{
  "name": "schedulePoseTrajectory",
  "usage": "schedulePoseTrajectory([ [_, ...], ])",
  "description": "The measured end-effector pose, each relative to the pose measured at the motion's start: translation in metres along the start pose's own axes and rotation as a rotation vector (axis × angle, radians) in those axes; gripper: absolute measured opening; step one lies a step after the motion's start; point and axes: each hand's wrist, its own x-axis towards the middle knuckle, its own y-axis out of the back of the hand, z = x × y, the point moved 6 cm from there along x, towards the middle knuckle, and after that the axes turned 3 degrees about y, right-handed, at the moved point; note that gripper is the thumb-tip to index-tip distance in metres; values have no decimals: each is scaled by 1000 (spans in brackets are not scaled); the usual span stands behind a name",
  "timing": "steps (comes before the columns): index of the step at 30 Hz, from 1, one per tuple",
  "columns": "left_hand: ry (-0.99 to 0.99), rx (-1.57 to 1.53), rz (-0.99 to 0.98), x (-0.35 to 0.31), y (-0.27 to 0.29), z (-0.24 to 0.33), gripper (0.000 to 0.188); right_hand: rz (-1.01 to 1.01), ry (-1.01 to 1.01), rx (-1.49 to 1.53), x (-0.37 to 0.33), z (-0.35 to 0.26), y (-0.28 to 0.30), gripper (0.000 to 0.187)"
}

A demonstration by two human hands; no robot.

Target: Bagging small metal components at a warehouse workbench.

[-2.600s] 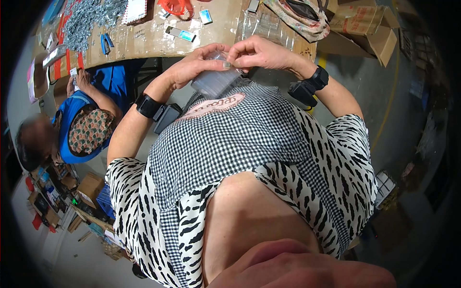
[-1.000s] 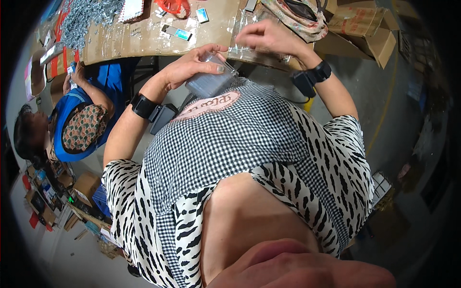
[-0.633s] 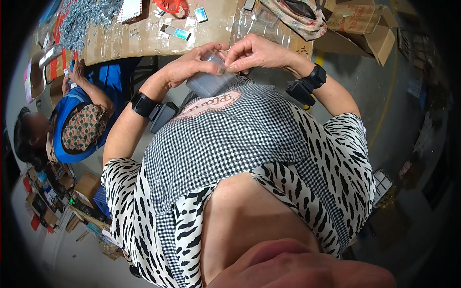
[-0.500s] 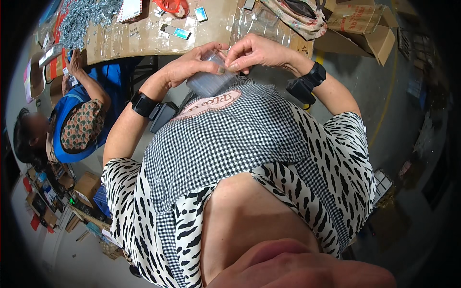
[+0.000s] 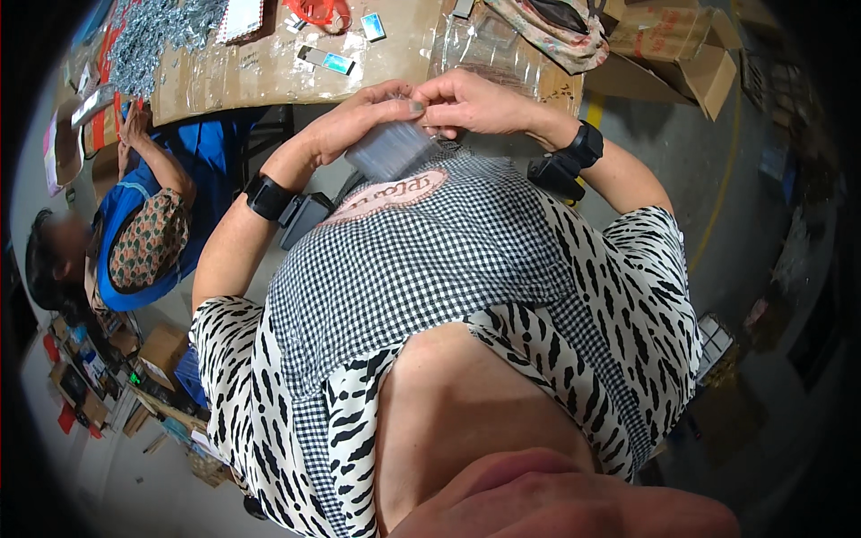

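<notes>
My left hand [image 5: 366, 120] is closed around a stack of clear plastic pieces [image 5: 392, 152], possibly bags or sleeves, held in front of my checked apron just off the table edge. Its thumb lies across the stack's upper end. My right hand [image 5: 473, 103] pinches at that same end, its fingertips touching the left hand's. What exactly sits between the right fingertips is hidden, though they press at the plastic's edge.
On the cardboard-covered table [image 5: 260, 85] lie a heap of small silvery metal pieces [image 5: 157, 45], small blue-and-silver boxes [image 5: 327, 60], a red plastic item [image 5: 318, 11] and a patterned cloth bag [image 5: 565, 40]. An open carton [image 5: 686, 63] stands right. A co-worker [image 5: 148, 224] in blue sits left.
My right hand has shifted slightly left and its fingertips have met my left hand's. The left thumb has moved up to the plastic's end. The co-worker's hands have moved a little.
</notes>
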Motion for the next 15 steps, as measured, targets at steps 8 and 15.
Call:
schedulePoseTrajectory([
  [8,-21,-96,-34,3,-2,-3,55,441,-75,84,-31,26,80,15],
  [15,-7,-77,-26,5,-8,6,56,767,219,-1226,-43,63,164,17],
])
